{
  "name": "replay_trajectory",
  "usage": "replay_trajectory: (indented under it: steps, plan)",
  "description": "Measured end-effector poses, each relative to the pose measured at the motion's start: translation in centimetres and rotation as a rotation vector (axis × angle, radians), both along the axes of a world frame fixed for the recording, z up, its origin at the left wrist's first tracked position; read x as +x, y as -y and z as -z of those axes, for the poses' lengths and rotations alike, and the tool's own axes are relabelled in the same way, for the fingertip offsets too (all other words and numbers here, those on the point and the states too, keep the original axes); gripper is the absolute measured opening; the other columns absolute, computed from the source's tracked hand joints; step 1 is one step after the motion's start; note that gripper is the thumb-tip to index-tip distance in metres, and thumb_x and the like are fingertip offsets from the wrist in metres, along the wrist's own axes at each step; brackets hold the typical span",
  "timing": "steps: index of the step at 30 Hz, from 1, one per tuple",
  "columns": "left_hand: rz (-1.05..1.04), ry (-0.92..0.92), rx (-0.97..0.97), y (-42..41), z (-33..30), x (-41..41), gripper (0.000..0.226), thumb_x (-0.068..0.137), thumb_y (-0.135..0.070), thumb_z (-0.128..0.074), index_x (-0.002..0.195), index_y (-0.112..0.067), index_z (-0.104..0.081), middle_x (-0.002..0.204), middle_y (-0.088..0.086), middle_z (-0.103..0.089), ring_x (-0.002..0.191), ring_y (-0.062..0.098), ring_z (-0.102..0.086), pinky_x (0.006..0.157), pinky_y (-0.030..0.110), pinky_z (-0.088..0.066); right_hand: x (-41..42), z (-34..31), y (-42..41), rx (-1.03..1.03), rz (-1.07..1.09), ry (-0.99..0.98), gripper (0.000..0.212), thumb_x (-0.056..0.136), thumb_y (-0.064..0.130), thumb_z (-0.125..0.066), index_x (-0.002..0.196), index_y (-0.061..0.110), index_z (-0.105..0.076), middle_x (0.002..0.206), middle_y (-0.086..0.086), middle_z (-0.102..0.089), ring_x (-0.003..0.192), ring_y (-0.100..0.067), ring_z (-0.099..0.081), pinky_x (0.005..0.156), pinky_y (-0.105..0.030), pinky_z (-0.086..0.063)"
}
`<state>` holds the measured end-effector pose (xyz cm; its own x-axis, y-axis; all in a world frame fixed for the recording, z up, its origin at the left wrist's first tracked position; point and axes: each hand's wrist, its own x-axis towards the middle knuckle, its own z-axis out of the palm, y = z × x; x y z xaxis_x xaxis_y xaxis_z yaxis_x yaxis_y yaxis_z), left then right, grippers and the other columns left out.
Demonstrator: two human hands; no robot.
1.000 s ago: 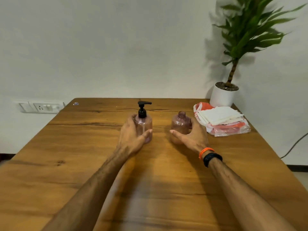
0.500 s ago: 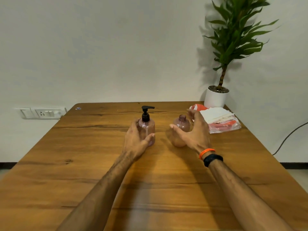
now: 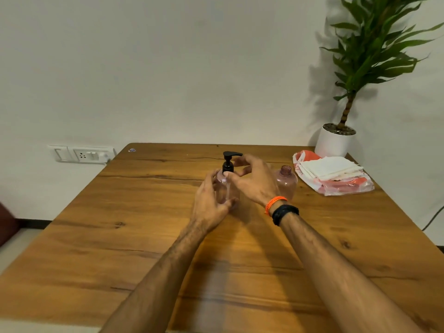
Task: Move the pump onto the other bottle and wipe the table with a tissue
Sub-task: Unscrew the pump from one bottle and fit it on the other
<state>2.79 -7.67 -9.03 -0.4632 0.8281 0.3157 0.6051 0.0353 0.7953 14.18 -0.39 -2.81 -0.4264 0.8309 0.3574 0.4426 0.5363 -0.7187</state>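
A wooden tabletop [image 3: 149, 239] stands against a white wall, with a potted plant [image 3: 336, 143] and a pack of tissues [image 3: 330, 173] at its far right. The left hand [image 3: 211, 203] wraps its fingers round the pump bottle [image 3: 225, 188], while the right hand [image 3: 252, 181] curls thumb and fingers at the black pump [image 3: 228, 162] collar; the open bottle [image 3: 286, 180] stands just beside. The collar probably unscrews best with the body held steady and the pump lifted straight up so its tube clears the neck.

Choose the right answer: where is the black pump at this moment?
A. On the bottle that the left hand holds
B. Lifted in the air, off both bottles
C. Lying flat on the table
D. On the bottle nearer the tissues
A: the black pump sits on the bottle that the left hand holds, while the other bottle shows a bare neck.
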Motion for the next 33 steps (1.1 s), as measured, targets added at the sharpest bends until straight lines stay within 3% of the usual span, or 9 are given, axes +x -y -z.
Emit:
replay_trajectory:
  steps: [4,8,14,17,20,23,29,33]
  plan:
    - [0.003,0.007,-0.003,-0.1,0.3,-0.2,0.091,0.065,-0.036,-0.082,0.139,-0.030,-0.030,0.134,0.000,-0.054,0.115,0.011,-0.054,0.094,0.038,-0.052,-0.7,-0.2,-0.6,-0.066,-0.013,-0.007,0.039,0.075,0.046,-0.076,0.108,0.028,-0.066,0.078,0.020,-0.060,0.074,0.008,-0.055,0.057,-0.010,-0.035]
    - [0.003,0.041,0.014,-0.2,0.7,-0.5,0.078,0.065,-0.039,-0.081,0.133,-0.029,-0.043,0.128,-0.005,-0.056,0.112,0.010,-0.054,0.093,0.043,-0.054,-0.8,-0.4,-1.4,-0.162,-0.135,0.019,0.037,0.077,0.040,-0.076,0.111,0.025,-0.070,0.096,0.006,-0.070,0.080,-0.007,-0.057,0.069,-0.022,-0.050]
    - [0.042,0.220,-0.052,-0.5,1.6,-1.3,0.085,0.061,-0.048,-0.084,0.134,-0.025,-0.049,0.130,-0.003,-0.059,0.115,0.013,-0.057,0.094,0.043,-0.054,-0.6,-0.6,-1.9,-0.237,-0.233,-0.074,0.028,0.075,0.028,-0.079,0.102,0.026,-0.073,0.098,0.012,-0.074,0.101,-0.023,-0.064,0.087,-0.037,-0.051]
    - [0.085,0.258,-0.069,-0.5,1.7,-1.8,0.089,0.056,-0.045,-0.088,0.134,-0.025,-0.050,0.129,-0.003,-0.061,0.116,0.013,-0.058,0.099,0.043,-0.051,-0.4,-0.8,-2.2,-0.267,-0.304,-0.100,0.027,0.076,0.022,-0.079,0.103,0.020,-0.073,0.098,0.008,-0.075,0.100,-0.018,-0.067,0.086,-0.029,-0.051]
    - [0.099,0.306,-0.055,-0.5,1.8,-2.0,0.089,0.052,-0.039,-0.091,0.131,-0.023,-0.053,0.123,-0.004,-0.066,0.111,0.011,-0.063,0.096,0.042,-0.053,-0.4,-1.0,-2.4,-0.312,-0.353,-0.129,0.029,0.075,0.015,-0.079,0.103,0.015,-0.073,0.099,0.002,-0.076,0.100,-0.010,-0.069,0.092,-0.026,-0.051]
    - [0.077,0.288,-0.026,-0.4,1.9,-1.8,0.085,0.053,-0.036,-0.091,0.128,-0.023,-0.054,0.119,-0.005,-0.067,0.108,0.009,-0.064,0.094,0.038,-0.055,-0.5,-0.8,-2.3,-0.316,-0.341,-0.165,0.029,0.073,0.012,-0.080,0.102,0.013,-0.074,0.098,0.001,-0.076,0.097,-0.008,-0.070,0.089,-0.020,-0.052]
    - [0.059,0.267,0.017,-0.1,1.8,-1.7,0.081,0.053,-0.031,-0.093,0.124,-0.020,-0.057,0.116,-0.003,-0.069,0.104,0.006,-0.066,0.089,0.031,-0.057,-0.8,-0.2,-1.9,-0.281,-0.271,-0.190,0.032,0.070,0.017,-0.083,0.101,0.017,-0.075,0.097,0.005,-0.076,0.094,0.000,-0.069,0.088,-0.021,-0.053]
    - [0.025,0.235,0.022,0.0,1.7,-1.6,0.081,0.049,-0.036,-0.093,0.120,-0.020,-0.058,0.111,-0.004,-0.071,0.100,0.005,-0.067,0.087,0.028,-0.057,-0.9,0.1,-1.5,-0.239,-0.215,-0.207,0.033,0.068,0.020,-0.085,0.100,0.019,-0.076,0.097,0.007,-0.076,0.091,0.005,-0.068,0.077,-0.012,-0.052]
